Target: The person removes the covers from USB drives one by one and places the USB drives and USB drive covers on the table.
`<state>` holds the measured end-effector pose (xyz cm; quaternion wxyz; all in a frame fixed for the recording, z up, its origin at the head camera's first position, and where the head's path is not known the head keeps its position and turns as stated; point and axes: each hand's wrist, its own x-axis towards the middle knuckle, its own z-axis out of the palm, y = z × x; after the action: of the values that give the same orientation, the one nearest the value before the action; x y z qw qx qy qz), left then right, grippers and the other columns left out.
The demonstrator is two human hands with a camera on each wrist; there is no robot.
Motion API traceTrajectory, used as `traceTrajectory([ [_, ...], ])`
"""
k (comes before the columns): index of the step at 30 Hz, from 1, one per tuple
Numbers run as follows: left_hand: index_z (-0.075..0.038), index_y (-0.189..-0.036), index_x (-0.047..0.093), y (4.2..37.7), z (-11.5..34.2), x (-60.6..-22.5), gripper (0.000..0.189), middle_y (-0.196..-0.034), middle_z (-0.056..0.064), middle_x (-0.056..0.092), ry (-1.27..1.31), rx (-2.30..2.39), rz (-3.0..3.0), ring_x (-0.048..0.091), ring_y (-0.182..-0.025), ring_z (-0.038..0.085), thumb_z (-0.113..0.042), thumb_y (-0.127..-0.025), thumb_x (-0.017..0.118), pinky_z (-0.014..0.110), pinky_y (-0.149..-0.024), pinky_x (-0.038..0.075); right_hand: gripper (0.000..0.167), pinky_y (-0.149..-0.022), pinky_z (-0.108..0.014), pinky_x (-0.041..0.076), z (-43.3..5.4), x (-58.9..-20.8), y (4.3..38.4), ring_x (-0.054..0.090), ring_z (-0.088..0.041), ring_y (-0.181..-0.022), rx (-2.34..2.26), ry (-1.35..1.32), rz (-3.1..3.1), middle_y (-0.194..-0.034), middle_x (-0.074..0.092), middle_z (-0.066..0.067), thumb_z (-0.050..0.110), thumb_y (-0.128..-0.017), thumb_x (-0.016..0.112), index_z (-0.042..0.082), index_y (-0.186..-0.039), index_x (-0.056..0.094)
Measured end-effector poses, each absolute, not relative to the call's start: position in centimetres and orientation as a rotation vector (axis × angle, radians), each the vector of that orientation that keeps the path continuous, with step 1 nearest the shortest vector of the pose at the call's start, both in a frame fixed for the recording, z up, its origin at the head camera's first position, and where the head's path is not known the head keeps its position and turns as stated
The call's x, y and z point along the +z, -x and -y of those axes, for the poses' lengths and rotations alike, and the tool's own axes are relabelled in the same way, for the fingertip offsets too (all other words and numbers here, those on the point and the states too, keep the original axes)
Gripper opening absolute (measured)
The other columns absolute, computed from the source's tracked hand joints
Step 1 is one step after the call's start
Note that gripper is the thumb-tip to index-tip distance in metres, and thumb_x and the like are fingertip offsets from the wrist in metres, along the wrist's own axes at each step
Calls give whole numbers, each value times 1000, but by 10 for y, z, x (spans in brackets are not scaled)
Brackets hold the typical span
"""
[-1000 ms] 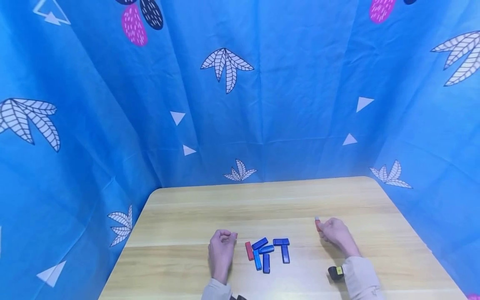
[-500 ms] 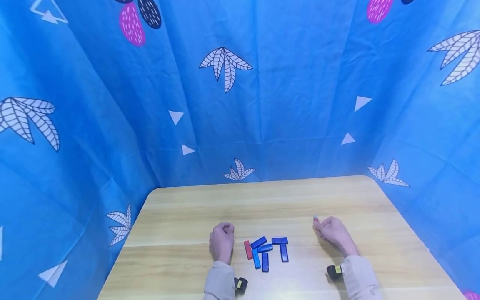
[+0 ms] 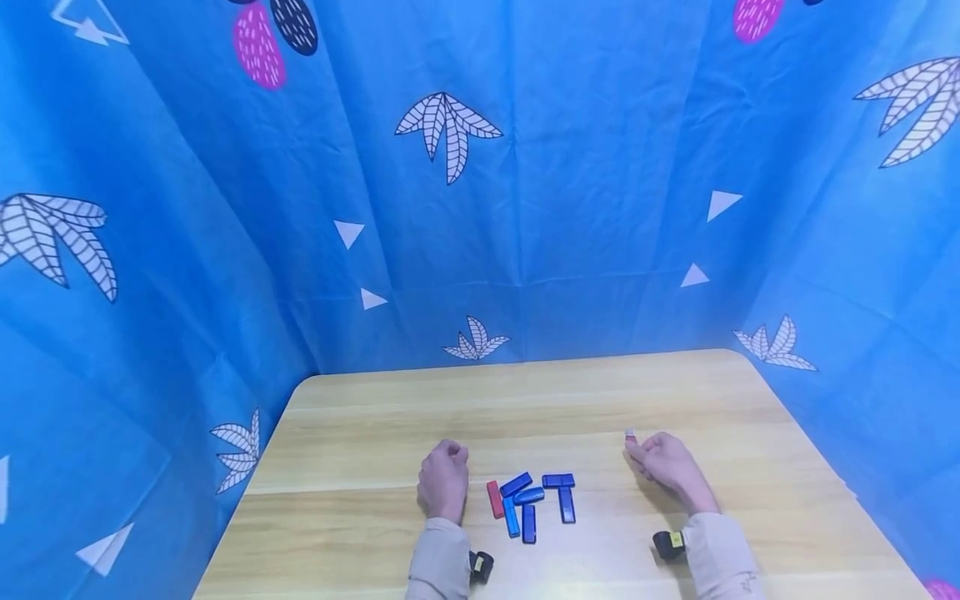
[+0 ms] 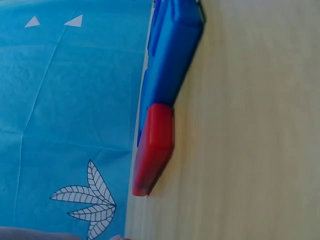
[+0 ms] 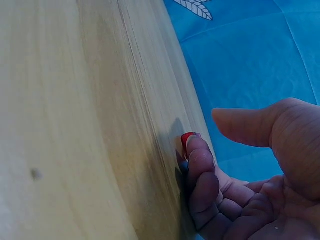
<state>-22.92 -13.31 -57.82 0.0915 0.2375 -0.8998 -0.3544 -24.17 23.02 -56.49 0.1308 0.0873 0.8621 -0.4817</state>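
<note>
My left hand (image 3: pixel 444 478) is curled on the left side of the table. In the left wrist view, a small red cap (image 4: pixel 128 239) peeks in at the fingertips; the rest is hidden. My right hand (image 3: pixel 667 463) holds a red USB flash drive (image 3: pixel 630 436), its silvery end pointing away. Only a red bit shows beyond those curled fingers in the right wrist view, with the thumb apart above. Between the hands lie a red flash drive (image 3: pixel 495 500) and several blue flash drives (image 3: pixel 528 523). The left wrist view shows a blue drive (image 4: pixel 182 50) close against the red one.
A light wood table (image 3: pixel 360 417) carries everything. A blue patterned curtain (image 3: pixel 585 208) hangs behind and at both sides. Black wrist cameras (image 3: pixel 481 567) sit at both sleeves.
My left hand has moved forward and curled over, so the red bit at its fingertips no longer shows from the head. The right hand shifted slightly; less of its red drive shows.
</note>
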Motion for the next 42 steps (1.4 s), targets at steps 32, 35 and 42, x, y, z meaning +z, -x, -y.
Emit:
traceTrajectory([
  [32, -10, -125, 65, 209, 144, -570, 36, -95, 8, 75, -611, -1259, 2502, 68, -81, 24, -34, -98, 67, 34, -60, 49, 63, -69, -31, 50, -217, -551, 233, 64, -23, -90, -1416, -228, -2556, -111, 67, -23, 40, -102, 57, -7, -137, 36],
  [35, -11, -124, 66, 200, 141, -564, 34, -97, 9, 75, -589, -1264, 2480, 67, -80, 23, -32, -98, 67, 32, -60, 49, 57, -64, -30, 50, -206, -538, 225, 63, -23, -84, -1407, -210, -2601, -110, 66, -22, 38, -101, 60, -4, -135, 41],
  [42, -8, -120, 68, 177, 131, -555, 27, -93, 6, 73, -477, -1366, 2436, 67, -78, 15, -24, -97, 68, 32, -66, 55, 46, -69, -33, 54, -173, -516, 211, 64, -22, -83, -1323, -80, -2760, -99, 67, -18, 30, -98, 65, -4, -125, 50],
])
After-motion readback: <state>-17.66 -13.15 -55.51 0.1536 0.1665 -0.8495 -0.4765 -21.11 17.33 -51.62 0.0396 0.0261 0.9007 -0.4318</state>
